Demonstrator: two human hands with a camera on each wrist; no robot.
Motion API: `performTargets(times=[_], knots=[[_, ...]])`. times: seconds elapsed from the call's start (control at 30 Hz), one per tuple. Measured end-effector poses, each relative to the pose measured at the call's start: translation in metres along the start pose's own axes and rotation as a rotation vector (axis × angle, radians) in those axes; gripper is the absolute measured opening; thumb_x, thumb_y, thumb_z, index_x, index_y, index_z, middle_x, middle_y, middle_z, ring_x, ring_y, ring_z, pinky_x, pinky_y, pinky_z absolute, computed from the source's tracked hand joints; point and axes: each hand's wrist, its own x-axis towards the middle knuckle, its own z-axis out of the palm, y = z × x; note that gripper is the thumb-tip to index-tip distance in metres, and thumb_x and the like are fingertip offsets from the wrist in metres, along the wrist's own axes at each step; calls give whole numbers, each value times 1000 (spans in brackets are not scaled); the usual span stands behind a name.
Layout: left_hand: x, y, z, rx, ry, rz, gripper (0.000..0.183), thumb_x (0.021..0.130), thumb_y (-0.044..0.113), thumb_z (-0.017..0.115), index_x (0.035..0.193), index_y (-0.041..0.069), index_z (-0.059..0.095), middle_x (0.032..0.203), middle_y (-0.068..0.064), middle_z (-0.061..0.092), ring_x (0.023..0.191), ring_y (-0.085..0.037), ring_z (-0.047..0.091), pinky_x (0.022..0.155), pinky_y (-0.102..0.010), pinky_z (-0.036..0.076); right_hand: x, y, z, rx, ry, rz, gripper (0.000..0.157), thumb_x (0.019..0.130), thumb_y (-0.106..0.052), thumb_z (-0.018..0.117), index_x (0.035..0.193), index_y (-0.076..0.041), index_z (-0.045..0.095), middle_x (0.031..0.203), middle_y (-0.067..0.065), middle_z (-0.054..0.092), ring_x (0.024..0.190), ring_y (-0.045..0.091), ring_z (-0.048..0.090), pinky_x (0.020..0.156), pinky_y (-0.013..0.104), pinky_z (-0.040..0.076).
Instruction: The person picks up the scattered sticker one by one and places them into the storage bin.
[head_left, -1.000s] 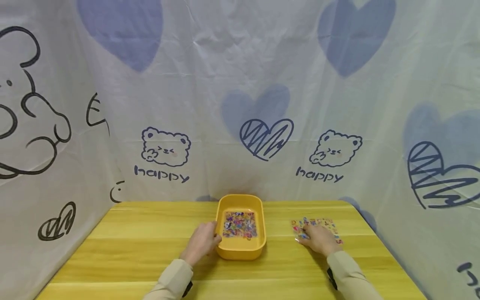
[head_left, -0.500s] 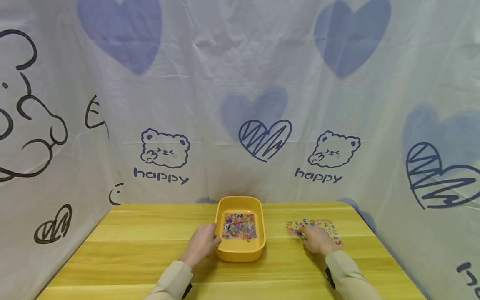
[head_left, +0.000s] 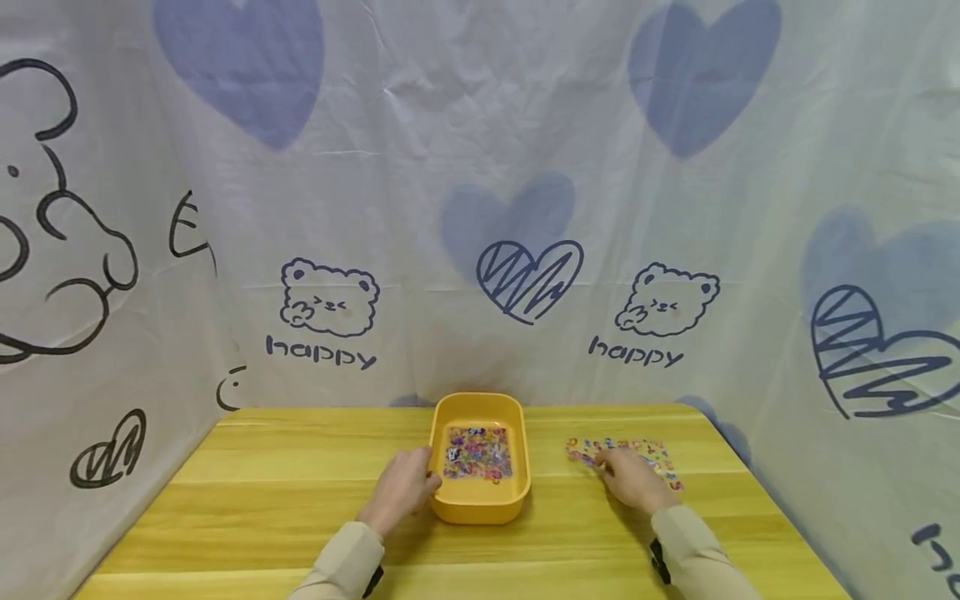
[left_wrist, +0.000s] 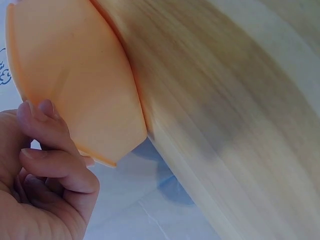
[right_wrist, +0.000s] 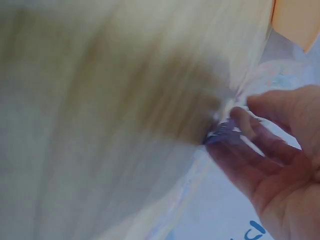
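In the head view a yellow plastic tub [head_left: 480,513] stands at the table's far middle, with clear sheets of small colourful prints [head_left: 477,454] lying flat on its floor. My left hand [head_left: 402,486] holds the tub's left side at the rim; the left wrist view has its curled fingers [left_wrist: 65,170] beside the tub's wall [left_wrist: 85,70]. To the tub's right, a similar clear printed sheet [head_left: 654,451] lies on the table. My right hand [head_left: 636,480] covers part of it and pinches it near the left end. Purplish bits show at the right fingertips [right_wrist: 239,120] in the blurred right wrist view.
The wooden table [head_left: 300,467] has its far edge against a white cloth [head_left: 420,208] printed with hearts and bears. More cloth hangs along both sides. The tub's corner [right_wrist: 297,20] shows at the top of the right wrist view.
The printed sheet's left edge has slid left towards the tub, and the right hand has shifted slightly left with it. The left hand and the tub stay in place.
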Motion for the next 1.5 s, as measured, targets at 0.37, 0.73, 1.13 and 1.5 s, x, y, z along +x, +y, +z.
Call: performTargets(times=[0.37, 0.73, 1.13, 1.5], knots=[[1, 0, 1, -5, 4, -3, 13, 79, 4, 53, 91, 0, 56, 54, -1, 48, 35, -10, 45, 32, -23, 37, 5, -2, -1, -142, 394, -29, 10, 81, -11, 65, 90, -13, 70, 78, 1, 67, 59, 13, 58, 49, 29, 45], [0, -3, 2, -10, 5, -15, 15, 79, 4, 53, 93, -1, 56, 55, -1, 48, 35, -11, 46, 32, -23, 38, 13, -10, -9, -164, 446, -48, 8, 82, -16, 66, 86, -16, 72, 72, -2, 66, 55, 12, 56, 45, 28, 42], [0, -2, 4, 8, 10, -5, 13, 79, 4, 54, 91, -1, 57, 54, -1, 48, 36, -10, 45, 33, -23, 38, 20, -29, -21, -5, 544, -21, 14, 83, -17, 65, 93, -10, 71, 80, 5, 69, 55, 8, 59, 46, 22, 46], [0, -2, 5, -5, 5, -6, 15, 79, 4, 53, 93, -2, 57, 54, -1, 49, 37, -11, 46, 34, -24, 38, 31, -42, -22, 10, 754, -142, 11, 80, -16, 68, 88, -10, 73, 74, 3, 69, 55, 12, 62, 47, 27, 48]])
